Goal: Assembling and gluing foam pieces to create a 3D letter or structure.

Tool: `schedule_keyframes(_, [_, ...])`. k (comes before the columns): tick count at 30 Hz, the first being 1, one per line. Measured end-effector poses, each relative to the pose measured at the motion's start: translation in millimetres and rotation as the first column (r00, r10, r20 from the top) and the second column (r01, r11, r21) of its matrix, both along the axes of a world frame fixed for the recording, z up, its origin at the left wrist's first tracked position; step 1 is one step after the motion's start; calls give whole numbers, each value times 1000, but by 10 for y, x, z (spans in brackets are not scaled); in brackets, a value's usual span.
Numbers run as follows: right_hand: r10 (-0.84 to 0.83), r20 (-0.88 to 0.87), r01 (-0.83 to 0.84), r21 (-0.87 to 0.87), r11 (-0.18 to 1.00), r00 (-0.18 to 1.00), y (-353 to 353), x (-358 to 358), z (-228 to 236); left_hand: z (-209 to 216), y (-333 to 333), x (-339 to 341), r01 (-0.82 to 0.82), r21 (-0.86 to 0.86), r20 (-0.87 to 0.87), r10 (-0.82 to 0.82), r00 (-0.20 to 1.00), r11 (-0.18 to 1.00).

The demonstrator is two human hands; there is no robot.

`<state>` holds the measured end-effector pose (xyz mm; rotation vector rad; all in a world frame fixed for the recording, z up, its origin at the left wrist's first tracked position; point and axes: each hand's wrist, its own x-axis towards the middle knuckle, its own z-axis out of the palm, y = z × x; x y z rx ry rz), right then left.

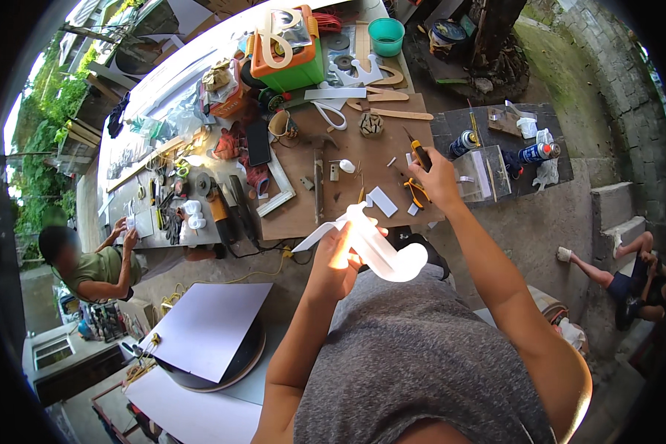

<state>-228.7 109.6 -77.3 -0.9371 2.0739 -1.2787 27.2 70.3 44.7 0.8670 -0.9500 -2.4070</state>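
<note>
"What's being held?"

"The left hand (334,263) has its fingers clamped on a white curved piece (377,248), in front of the brown table (296,228); the right hand's (438,177) fingers wrap a yellow-and-black hand tool (421,157)."

"How might the piece handle?"

"Light and fairly stiff, I'd judge, though glare hides its surface; best gripped at the broad middle."

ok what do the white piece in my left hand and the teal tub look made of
White piece: perhaps sheet plastic or foam board, with clean edges; bright glare obscures its finish. Teal tub: likely plastic, apparently smooth; even colour, thin rim.
</note>
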Motion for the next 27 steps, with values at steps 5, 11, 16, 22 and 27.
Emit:
schedule_keyframes(5, [-6,-85,17,131,991,996,-36,-82,-539,64,2,-25,-53,163,60,44,997,985])
schedule_keyframes(11, [-42,-126,72,249,966,991,-208,-157,-780,87,2,-82,-154,357,-12,169,985,921])
schedule_keyframes(16, [-26,-128,62,287,956,991,-362,-132,-811,71,-54,-88,-125,483,-133,213,968,867])
schedule_keyframes(22, [-56,-88,79,293,953,995,-506,-36,-709,63,-55,-65,-128,505,-133,223,966,854])
schedule_keyframes(27, [-76,-153,107,204,973,985,-507,-32,-779,-14,-30,-75,-172,439,-74,226,971,882])
